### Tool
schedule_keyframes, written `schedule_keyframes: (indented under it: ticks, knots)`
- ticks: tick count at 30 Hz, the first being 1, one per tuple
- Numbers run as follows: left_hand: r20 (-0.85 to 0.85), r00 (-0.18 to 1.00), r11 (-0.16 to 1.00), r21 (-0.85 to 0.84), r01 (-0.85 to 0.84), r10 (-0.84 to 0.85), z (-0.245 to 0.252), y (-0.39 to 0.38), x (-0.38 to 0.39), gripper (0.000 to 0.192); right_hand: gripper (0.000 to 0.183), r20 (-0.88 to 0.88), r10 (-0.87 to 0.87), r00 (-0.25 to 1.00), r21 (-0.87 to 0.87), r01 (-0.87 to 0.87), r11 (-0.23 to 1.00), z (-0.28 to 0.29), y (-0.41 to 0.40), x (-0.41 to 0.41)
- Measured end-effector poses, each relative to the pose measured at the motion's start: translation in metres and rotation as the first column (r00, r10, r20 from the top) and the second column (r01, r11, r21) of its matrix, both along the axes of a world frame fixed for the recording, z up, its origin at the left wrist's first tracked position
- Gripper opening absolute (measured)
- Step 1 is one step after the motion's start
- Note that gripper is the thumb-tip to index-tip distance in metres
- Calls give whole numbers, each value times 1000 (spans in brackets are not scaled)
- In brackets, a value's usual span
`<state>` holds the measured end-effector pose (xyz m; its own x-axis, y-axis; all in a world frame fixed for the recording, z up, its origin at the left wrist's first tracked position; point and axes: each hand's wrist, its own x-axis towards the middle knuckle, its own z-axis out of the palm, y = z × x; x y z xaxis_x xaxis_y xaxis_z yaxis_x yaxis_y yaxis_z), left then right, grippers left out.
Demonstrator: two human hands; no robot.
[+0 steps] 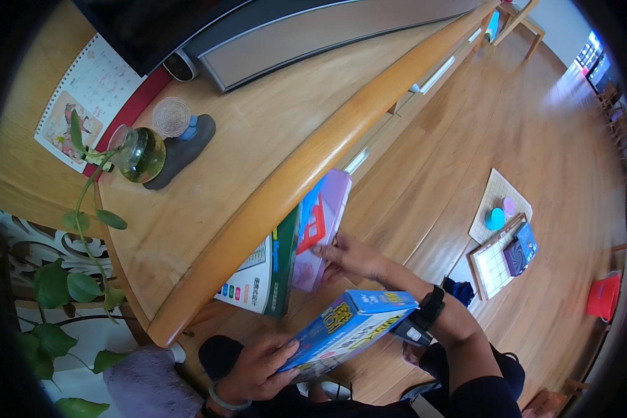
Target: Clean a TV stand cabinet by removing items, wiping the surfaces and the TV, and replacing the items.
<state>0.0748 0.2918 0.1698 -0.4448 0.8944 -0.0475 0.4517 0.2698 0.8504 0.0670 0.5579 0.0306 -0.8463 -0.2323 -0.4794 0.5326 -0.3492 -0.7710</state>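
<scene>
My left hand (264, 366) grips one end of a blue cardboard box (352, 334) with printed writing, tilted in front of my body. Up and to the right, my right hand (350, 256) holds the edge of a flat purple box (321, 235) with a red and blue print, its thumb on the front face. Part of that box is hidden beneath the rounded wooden edge of the desk (271, 224). Beside it, a green and white printed box (271, 277) also shows below the desk edge, its upper part covered.
On the desk are a glass vase with a trailing plant (143, 157), a spiral calendar (91, 99) and a soundbar-like speaker (313, 42). Gridded boards (496, 271), small tubs (495, 218) and a red bucket (603, 297) stand on the floor. A drawer handle (358, 160) juts out.
</scene>
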Motion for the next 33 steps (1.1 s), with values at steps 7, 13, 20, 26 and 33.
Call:
schedule_keyframes:
  ticks: [7, 13, 20, 26, 33]
  knots:
    - [-37, 980, 980, -8, -197, 197, -18, -41, 12, 56, 57, -92, -121, 988, 296, 143, 944, -16, 2, -70]
    - [6, 973, 973, 14, -229, 229, -44, -40, 8, 60, 23, -495, 183, 850, 601, 182, 778, -62, 19, -132]
    - [-15, 970, 959, -152, -241, 241, -51, -34, 19, 59, 23, -526, 261, 809, 566, 104, 818, -49, 15, -189]
    - [-17, 907, 885, -214, -414, 420, -38, -22, 57, 62, 24, -676, 134, 724, 508, 327, 796, -59, 1, -224]
    - [273, 570, 630, -274, -726, 775, -41, -24, 89, 71, 29, -712, 90, 696, 356, 248, 901, -49, 7, -204]
